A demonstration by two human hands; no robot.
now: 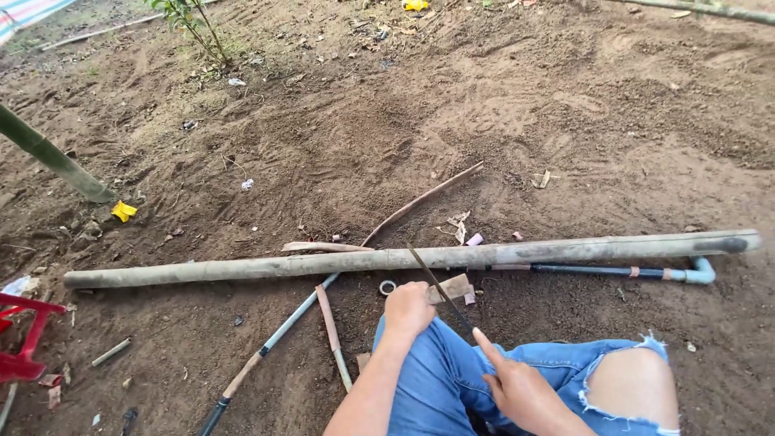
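Right hand (521, 387), low in the head view above the knee, is closed around the handle end of a thin dark blade (440, 289), forefinger stretched along its back; the blade runs up and to the left, its tip resting on or just over the long grey pole (404, 258). Whether tip and pole touch cannot be told. Left hand (408, 311) is curled shut over a small flat wood block (454, 287), pressing it toward the soil just in front of the pole; the block's right end shows beyond the knuckles, and the blade crosses over it. A small metal ring (387, 287) lies on the earth just left of this hand. The pole lies flat across the bare ground (500, 129), left to right. Behind its right half runs 1 slim blue pipe (613, 272) ending in a pale elbow fitting (701, 272); a 2nd thin pipe (274, 335) slants down to the left from under the pole. The person's torn denim knee (630, 379) sits at lower right.

Judged from this pose, clean work calls for the block held firm, fingers kept clear of the edge, and short, controlled strokes guided by the extended forefinger rather than force from the wrist.
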